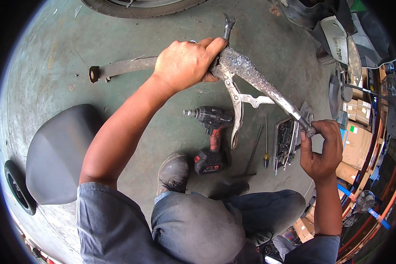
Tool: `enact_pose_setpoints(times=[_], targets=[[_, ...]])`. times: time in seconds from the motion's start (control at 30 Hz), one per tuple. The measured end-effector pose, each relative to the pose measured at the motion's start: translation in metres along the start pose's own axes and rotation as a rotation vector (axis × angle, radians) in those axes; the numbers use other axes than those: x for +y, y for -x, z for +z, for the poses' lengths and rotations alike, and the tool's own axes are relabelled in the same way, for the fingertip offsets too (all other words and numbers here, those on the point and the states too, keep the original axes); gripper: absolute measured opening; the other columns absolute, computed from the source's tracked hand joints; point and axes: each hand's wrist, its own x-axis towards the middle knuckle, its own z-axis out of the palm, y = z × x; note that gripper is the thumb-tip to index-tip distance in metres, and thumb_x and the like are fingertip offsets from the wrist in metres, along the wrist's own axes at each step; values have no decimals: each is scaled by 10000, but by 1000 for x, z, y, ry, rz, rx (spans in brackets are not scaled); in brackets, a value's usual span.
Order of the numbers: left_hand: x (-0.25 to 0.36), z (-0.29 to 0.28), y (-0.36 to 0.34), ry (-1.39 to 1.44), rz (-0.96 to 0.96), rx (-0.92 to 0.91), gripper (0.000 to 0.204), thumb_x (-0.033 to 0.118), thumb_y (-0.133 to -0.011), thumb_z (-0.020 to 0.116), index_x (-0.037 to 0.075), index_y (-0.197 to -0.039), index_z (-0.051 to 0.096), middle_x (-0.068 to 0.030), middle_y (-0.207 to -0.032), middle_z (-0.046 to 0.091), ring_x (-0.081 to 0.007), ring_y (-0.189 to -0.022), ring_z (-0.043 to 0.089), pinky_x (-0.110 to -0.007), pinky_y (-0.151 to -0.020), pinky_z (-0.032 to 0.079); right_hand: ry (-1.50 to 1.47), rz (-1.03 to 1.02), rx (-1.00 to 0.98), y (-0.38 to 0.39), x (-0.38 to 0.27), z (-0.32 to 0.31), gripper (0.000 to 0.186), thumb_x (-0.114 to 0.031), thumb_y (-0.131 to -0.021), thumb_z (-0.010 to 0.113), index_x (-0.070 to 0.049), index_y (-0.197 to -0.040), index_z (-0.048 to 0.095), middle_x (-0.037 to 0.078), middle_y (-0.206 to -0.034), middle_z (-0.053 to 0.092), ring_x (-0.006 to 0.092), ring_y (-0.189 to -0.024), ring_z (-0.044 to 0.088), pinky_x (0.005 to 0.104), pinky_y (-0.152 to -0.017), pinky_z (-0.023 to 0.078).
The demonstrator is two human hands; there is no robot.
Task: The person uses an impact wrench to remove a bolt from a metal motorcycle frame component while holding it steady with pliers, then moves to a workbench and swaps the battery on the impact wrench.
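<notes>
My left hand is wrapped round the junction of a branched metal tube, held up over the floor. The tube's middle is coated in rough grime, and a dark arm of it runs left to a ring-shaped end. A short stub points up past my fingers. Locking pliers hang just below my grip, their handles spread; their jaws are partly hidden. At the lower right, my right hand pinches the round, ridged piece at the tube's threaded end between thumb and forefinger.
On the floor lie a black-and-red cordless impact wrench, a T-handle tool, a yellow-handled screwdriver and a tray of tools. A dark panel lies left. A wheel stands ahead; shelves with cardboard boxes line the right.
</notes>
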Motion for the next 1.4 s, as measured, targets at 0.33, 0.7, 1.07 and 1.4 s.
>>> enact_pose_setpoints(times=[0.33,0.7,1.07,1.4], targets=[[3,-1,1,2,7,-7,646,354,-652,773,125,-1172,466,-98,-922,664,-343,-739,654,-425,-619,523,-330,299,-105,-1,0,2,580,-518,-976,376,18,-870,571,94,-657,551,134,-601,519,295,-527,394],[2,0,2,-20,20,17,590,348,-650,775,116,-1102,475,-70,-911,661,-316,-718,665,-405,-603,536,-210,212,-44,-15,-16,1,387,-326,-956,508,28,-810,560,121,-692,561,181,-602,511,303,-531,373],[1,-1,1,-4,5,-13,646,376,-655,766,134,-1173,464,-98,-913,664,-346,-749,654,-432,-627,524,84,-41,46,-14,-2,8,482,-386,-1005,407,31,-783,503,113,-593,512,170,-494,470,281,-496,370],[2,0,3,11,5,-4,650,375,-647,771,130,-1166,464,-102,-909,665,-349,-741,652,-431,-622,522,-798,748,-344,-8,-7,-6,528,-465,-955,428,31,-806,528,113,-658,546,189,-568,513,313,-528,403]])
